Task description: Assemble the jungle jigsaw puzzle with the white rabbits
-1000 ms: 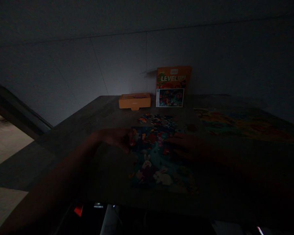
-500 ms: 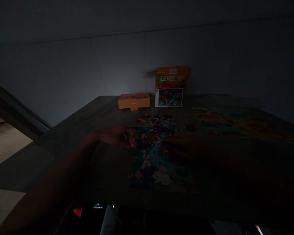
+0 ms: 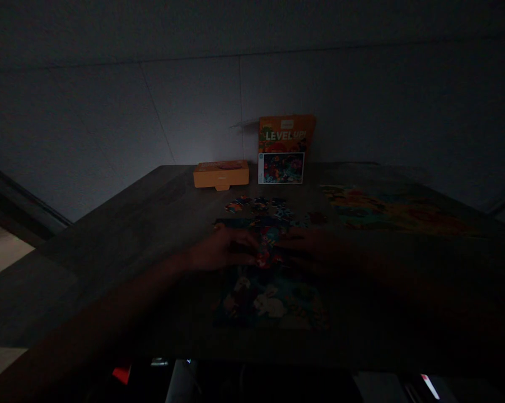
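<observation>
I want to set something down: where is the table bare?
Bare table lies left, between its left edge, the low orange box and left forearm. Crowded: the middle, with puzzle, loose pieces, left hand, right hand; and far right, with the yellow picture. Near right is too dark.

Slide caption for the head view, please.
Dim light: left hand and right hand at a partly joined rabbit puzzle, LEVEL UP! box behind.

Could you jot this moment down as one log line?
left hand: at red piece over puzzle, grip unclear; right hand: on or over puzzle's right side; beyond: more pieces, flat box, upright box, card; light: dim
</observation>
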`<state>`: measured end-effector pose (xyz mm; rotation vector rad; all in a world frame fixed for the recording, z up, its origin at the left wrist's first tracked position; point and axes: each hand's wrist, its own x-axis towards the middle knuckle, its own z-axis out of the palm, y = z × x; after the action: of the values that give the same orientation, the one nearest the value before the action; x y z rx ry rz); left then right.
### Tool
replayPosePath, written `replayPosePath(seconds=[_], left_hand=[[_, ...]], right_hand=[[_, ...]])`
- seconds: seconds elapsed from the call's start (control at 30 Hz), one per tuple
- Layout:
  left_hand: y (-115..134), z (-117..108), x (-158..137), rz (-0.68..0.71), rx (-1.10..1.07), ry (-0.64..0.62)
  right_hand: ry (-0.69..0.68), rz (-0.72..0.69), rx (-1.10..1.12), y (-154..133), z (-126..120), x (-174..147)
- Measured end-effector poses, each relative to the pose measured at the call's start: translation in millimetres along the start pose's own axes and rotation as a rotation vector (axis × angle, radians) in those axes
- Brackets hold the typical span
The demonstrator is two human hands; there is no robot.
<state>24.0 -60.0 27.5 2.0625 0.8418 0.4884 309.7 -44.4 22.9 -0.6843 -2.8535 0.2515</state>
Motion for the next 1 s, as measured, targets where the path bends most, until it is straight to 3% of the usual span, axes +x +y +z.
replayPosePath(seconds=[0.27,0.53,0.8,1.0], left_hand=[[-6.6,-15.3,-2.9,0.048,0.293,0.024],[-10.2,-17.6,-3.7,0.151,0.385,-0.001],[-10.1,-18.8,-3.8,0.104,0.389,-0.015],[-11.8,-19.7,-3.5,0.114,0.386,-0.023]], right_hand=[[-0.057,-0.001,-0.021,7.8,-13.5,-6.7],[0.047,0.12,-0.004,57.8,-28.4,-24.3],[0.179,0.278,-0.128,82.6,-19.8,-24.8],[0.123,0.324,-0.108,83.2,-3.1,-21.3]])
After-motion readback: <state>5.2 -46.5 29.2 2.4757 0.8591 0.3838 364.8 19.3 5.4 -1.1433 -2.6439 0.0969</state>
